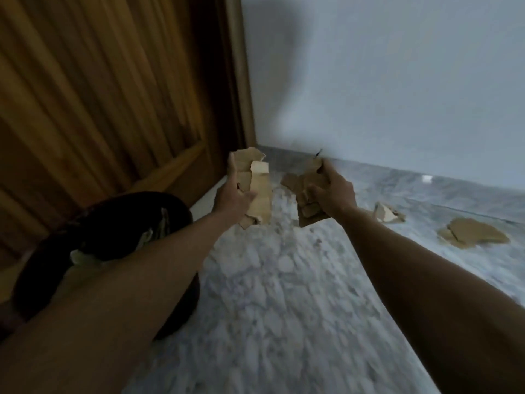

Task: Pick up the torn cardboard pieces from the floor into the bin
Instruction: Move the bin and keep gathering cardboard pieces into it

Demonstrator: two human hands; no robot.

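Marble floor (pixel 284 294); both hands gripping cardboard pieces: L hand (pixel 231 199), R hand (pixel 335 191). Bin (pixel 113 223) under L arm; more scraps (pixel 473 233) right of R hand.

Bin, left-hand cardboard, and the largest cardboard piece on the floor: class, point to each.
bin (pixel 119 220): head view, dark inner wall.
left-hand cardboard (pixel 260 189): head view, pale front face.
largest floor piece (pixel 474 233): head view, flat top.

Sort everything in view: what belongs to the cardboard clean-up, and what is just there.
Job: torn brown cardboard in the left hand and the right hand; small torn scrap and larger flat brown piece on the floor; dark round bin.

Just there: wooden door, white wall.
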